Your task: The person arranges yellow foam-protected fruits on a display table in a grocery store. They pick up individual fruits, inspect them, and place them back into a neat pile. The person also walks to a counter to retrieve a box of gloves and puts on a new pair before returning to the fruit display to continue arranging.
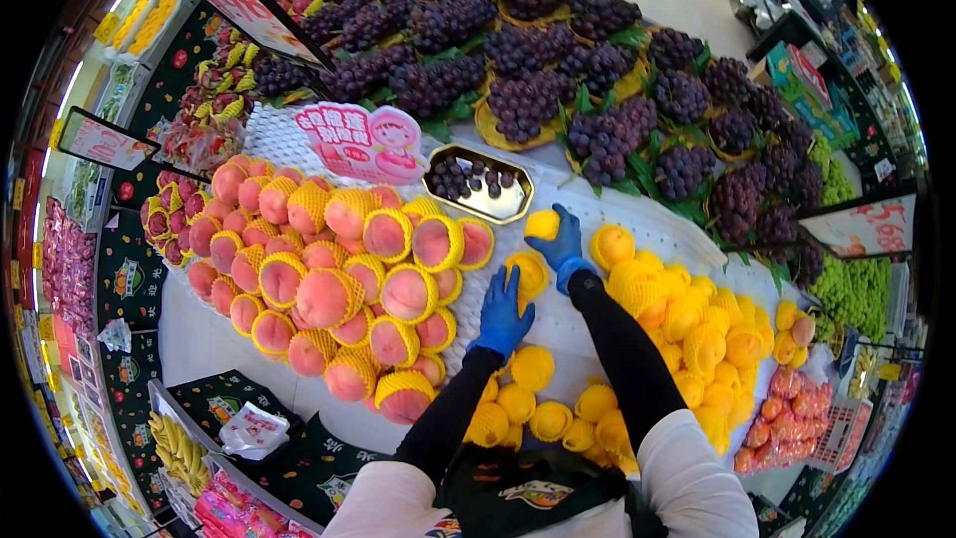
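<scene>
Both hands wear blue gloves under black sleeves. My right hand grips a yellow peach in a yellow foam net, just below a gold-rimmed tray of loose grapes. Lower and to the left, my left hand has its fingers and thumb against a second netted yellow peach, which sits on the white display surface. Pink peaches in foam nets are heaped left of my left hand. A pile of yellow peaches lies right of my right forearm; more yellow peaches sit nearer my body.
Dark grape bunches with leaves cover the far side. A pink sign stands behind the pink peaches, and price signs rise at the edges. Bagged red fruit is at right, bananas at lower left.
</scene>
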Motion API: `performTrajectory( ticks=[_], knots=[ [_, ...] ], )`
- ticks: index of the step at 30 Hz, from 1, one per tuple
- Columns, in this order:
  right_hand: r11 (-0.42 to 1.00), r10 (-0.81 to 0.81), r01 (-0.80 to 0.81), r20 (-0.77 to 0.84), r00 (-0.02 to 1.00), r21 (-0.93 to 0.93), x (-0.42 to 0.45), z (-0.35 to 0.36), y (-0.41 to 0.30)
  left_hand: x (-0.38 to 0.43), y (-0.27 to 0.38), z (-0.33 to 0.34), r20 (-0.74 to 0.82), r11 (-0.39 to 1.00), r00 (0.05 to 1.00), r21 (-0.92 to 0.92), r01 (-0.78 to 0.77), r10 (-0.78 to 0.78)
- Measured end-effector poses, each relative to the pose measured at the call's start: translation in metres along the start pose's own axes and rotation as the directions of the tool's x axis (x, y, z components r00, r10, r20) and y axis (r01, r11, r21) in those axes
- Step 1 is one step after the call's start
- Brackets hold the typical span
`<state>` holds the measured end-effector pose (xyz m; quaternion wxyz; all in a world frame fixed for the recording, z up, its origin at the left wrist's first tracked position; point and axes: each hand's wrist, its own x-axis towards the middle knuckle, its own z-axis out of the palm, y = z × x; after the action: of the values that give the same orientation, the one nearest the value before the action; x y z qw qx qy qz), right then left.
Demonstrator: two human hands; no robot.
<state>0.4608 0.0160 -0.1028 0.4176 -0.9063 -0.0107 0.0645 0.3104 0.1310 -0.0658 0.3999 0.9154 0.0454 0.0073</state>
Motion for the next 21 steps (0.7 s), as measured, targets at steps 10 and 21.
performTrajectory(
  ticks=[10,21],
  knots=[
    [0.978,0.034,0.042,0.359,0.933,-0.203,-0.004,0.004,-0.024,-0.009,0.004,0.006,-0.014,0.999,0.999,-0.005,0.044,-0.045],
    [0.921,-0.364,0.322,0.187,0.912,0.22,-0.177,-0.1,-0.069,-0.059,0.055,-0.04,-0.139,0.991,0.99,-0.133,-0.033,0.014]
  ],
)
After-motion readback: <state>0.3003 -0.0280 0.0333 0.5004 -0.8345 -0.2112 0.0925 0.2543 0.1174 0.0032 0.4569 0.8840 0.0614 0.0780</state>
